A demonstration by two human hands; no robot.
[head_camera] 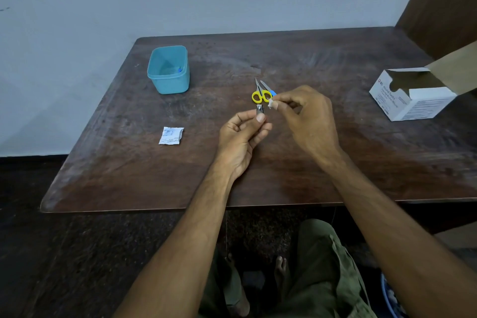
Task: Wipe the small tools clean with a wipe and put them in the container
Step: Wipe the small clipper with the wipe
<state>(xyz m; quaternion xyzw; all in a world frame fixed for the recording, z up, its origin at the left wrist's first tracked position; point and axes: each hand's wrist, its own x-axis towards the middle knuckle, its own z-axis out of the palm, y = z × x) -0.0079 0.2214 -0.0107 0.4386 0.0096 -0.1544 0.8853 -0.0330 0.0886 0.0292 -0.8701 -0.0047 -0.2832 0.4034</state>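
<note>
Here, best done slowly: left hand (242,134) pinching nail clipper (260,109) at table (335,162) centre, right hand (307,116) pinching folded wipe (271,104) at its two o'clock, rubbing every face; blue container (169,70) at ten o'clock.

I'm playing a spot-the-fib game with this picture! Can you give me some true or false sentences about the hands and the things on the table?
1. The left hand holds a small metal nail clipper. True.
2. The yellow-handled scissors lie inside the blue container. False: they lie on the table, beyond the hands.
3. The right hand pinches a small white wipe. True.
4. The white cardboard box is closed. False: its flap stands open.
5. A torn white wipe packet lies on the table left of the hands. True.
</note>
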